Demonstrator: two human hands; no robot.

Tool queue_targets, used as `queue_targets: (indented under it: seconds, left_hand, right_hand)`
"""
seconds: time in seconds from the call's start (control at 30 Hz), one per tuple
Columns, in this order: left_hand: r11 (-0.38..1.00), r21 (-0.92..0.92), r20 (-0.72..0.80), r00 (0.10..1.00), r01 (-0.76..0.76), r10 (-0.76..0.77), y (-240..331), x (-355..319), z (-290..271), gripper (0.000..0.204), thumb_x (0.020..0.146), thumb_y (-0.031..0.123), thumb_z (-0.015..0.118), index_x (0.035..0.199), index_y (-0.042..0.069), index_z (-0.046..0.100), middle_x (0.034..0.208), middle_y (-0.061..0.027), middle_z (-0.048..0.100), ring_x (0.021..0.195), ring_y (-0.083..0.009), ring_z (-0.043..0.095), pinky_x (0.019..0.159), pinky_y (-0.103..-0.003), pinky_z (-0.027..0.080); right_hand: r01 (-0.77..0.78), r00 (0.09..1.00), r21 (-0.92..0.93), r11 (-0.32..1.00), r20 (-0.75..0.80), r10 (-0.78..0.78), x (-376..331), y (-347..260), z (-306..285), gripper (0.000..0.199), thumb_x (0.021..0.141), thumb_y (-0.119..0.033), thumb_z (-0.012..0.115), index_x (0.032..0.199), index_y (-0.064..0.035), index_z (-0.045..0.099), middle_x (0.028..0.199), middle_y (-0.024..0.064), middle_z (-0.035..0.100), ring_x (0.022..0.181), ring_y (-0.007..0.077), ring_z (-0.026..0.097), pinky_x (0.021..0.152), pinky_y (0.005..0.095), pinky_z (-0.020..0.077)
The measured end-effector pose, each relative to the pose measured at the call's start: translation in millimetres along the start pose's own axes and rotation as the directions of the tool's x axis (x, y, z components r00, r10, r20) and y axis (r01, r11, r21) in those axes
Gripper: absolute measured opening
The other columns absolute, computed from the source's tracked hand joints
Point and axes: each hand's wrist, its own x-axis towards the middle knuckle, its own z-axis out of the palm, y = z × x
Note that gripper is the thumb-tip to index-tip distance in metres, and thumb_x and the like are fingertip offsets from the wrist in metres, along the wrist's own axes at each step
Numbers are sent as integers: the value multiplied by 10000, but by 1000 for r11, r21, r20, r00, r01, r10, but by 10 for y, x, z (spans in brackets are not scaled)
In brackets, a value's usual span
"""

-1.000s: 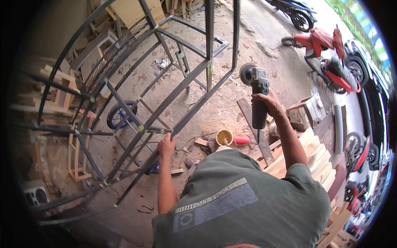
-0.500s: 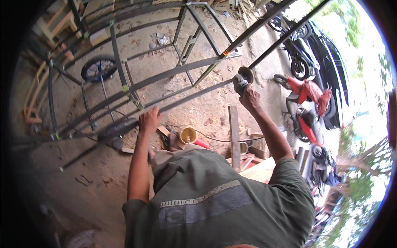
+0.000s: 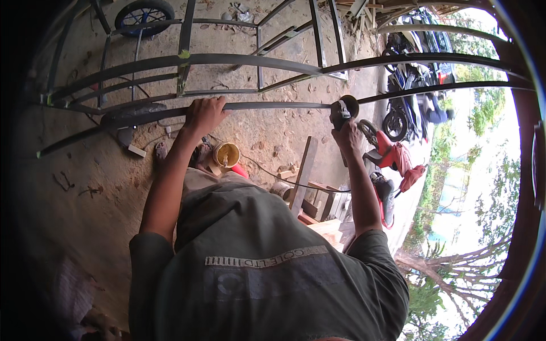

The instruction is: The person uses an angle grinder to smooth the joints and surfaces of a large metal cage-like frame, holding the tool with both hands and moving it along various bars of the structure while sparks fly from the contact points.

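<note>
My left hand (image 3: 205, 118) is closed over a long dark metal bar (image 3: 273, 106) that runs across in front of me. My right hand (image 3: 348, 138) grips an angle grinder (image 3: 341, 112) with its fingers wrapped round the body. The grinder's round disc (image 3: 351, 104) stands at the bar, to the right of my left hand; whether it touches the metal I cannot tell. Just beyond the bar is a welded metal frame (image 3: 244, 60) of dark tubes, with greenish marks at some joints.
Near my feet stands a yellow bucket (image 3: 226, 154), with a cable (image 3: 267, 173) running past it. A wooden plank (image 3: 304, 173) leans among wood scraps. A loose wheel (image 3: 144, 17) lies beyond the frame at left. Motorbikes, including a red one (image 3: 395, 156), are parked at right.
The view has turned, so the frame and bar now lie more level across it. Orange sparks seen near the frame before are no longer visible. Both hands keep their holds.
</note>
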Motion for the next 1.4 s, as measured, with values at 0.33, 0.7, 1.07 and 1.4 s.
queue_targets:
  seconds: [0.33,0.7,1.07,1.4]
  left_hand:
    - [999,-45,-36,999,-17,15,62,-111,13,369,931,419,679,967,55,624,794,-161,708,794,-372,714,693,-489,557]
    - [998,-52,-33,999,-21,19,16,-84,8,380,921,417,691,975,44,638,783,-163,709,784,-369,717,682,-478,563]
    - [998,-60,12,1000,13,-13,78,-124,-13,381,925,417,684,992,46,631,821,-167,718,805,-385,712,711,-493,560]
    - [1000,-2,69,998,9,-9,114,-40,-67,376,937,410,666,1016,49,597,872,-198,711,847,-431,693,712,-539,540]
  right_hand:
    - [-43,998,-53,998,47,46,80,-69,47,648,757,-264,731,1252,86,499,1076,278,705,1026,417,699,873,488,554]
    - [-84,994,-48,995,-67,81,-12,-93,-267,584,731,-272,745,1197,30,566,1061,264,698,1017,417,692,886,491,549]
    - [-148,983,-2,989,-110,147,-138,-121,-350,627,737,-322,782,1207,22,550,1084,251,701,1030,423,687,886,513,545]
    - [-255,967,959,121,255,16,-448,205,32,367,849,-357,772,1005,-37,684,787,13,649,658,110,612,590,301,500]
